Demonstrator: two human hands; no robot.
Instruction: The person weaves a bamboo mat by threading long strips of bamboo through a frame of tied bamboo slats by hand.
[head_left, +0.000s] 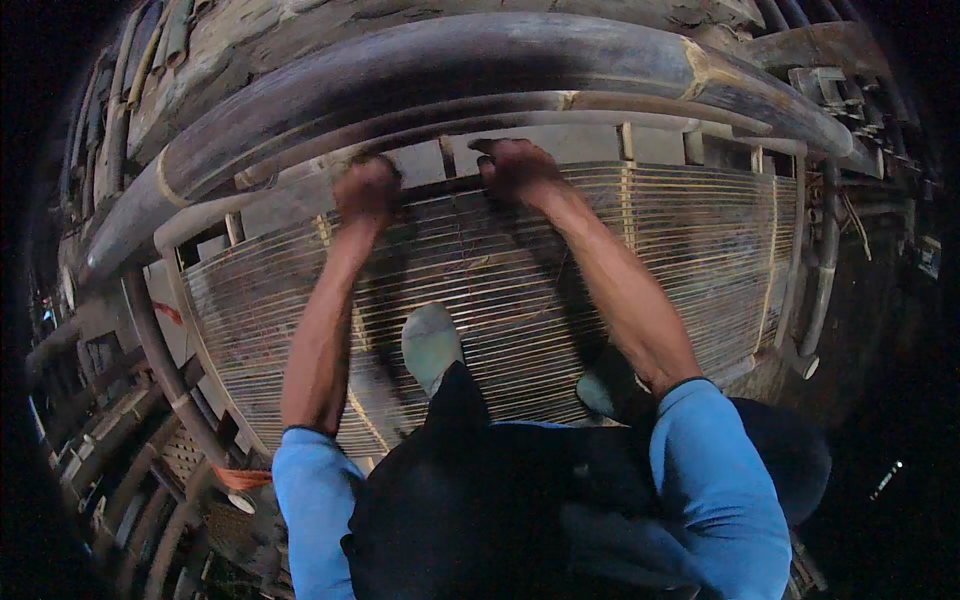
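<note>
A panel of thin bamboo slats (490, 290), bound by pale cross lashings, stretches in front of me inside a bamboo frame. My left hand (367, 187) is closed at its far edge, just under the thick far pole. My right hand (520, 170) is closed a short way to the right along that edge, with a small dark tip showing beside its fingers. Between the hands runs a dark narrow strip (440, 188). What either hand grips is blurred and in shadow. My socked foot (430, 340) rests on the slats.
A thick dark bamboo pole (450, 70) arches across beyond my hands. A bamboo leg (165, 350) with an orange wrap (243, 478) at its lower end stands on the left. Stacked bamboo poles (130, 530) lie lower left. A second sock (596, 394) shows near my right forearm.
</note>
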